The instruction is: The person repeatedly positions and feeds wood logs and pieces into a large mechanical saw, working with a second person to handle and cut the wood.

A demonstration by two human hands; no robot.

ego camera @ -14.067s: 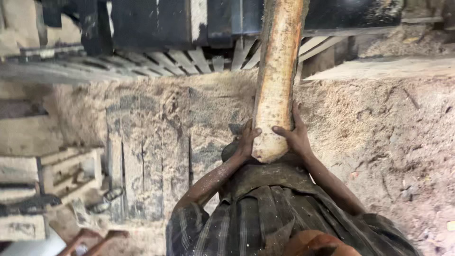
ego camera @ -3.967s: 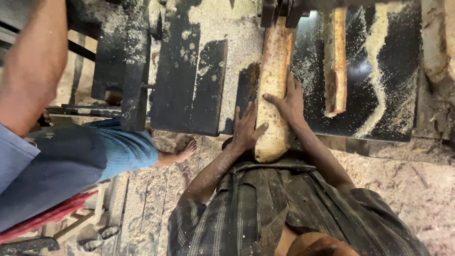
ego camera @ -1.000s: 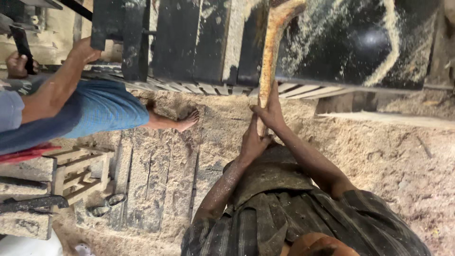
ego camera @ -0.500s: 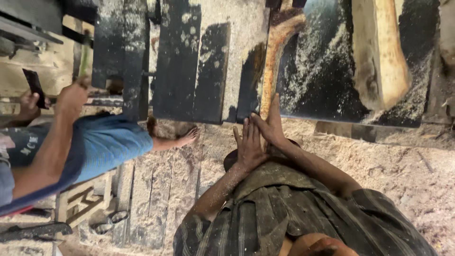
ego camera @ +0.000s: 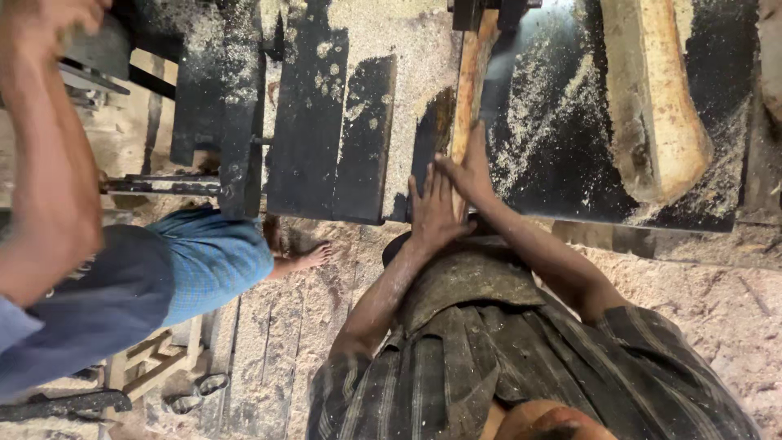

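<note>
Wood slab (ego camera: 470, 77), thin and on edge, sits upper centre of frame on the dark sawdust-covered table (ego camera: 562, 163). Left hand (ego camera: 432, 213) and right hand (ego camera: 471, 173) press flat against its near end, fingers straight and close together, gripping nothing. Cut log piece (ego camera: 656, 106) lies upper right; another person's arm (ego camera: 49, 163) at left.

A thick offcut log (ego camera: 656, 106) lies on the dark, sawdust-strewn surface (ego camera: 562, 138), well right of the cut. To the left a co-worker's bare arm (ego camera: 45, 155) and blue-clad leg (ego camera: 208, 261) show, the bare foot (ego camera: 305, 259) on the sawdust-covered floor (ego camera: 717, 301).
</note>
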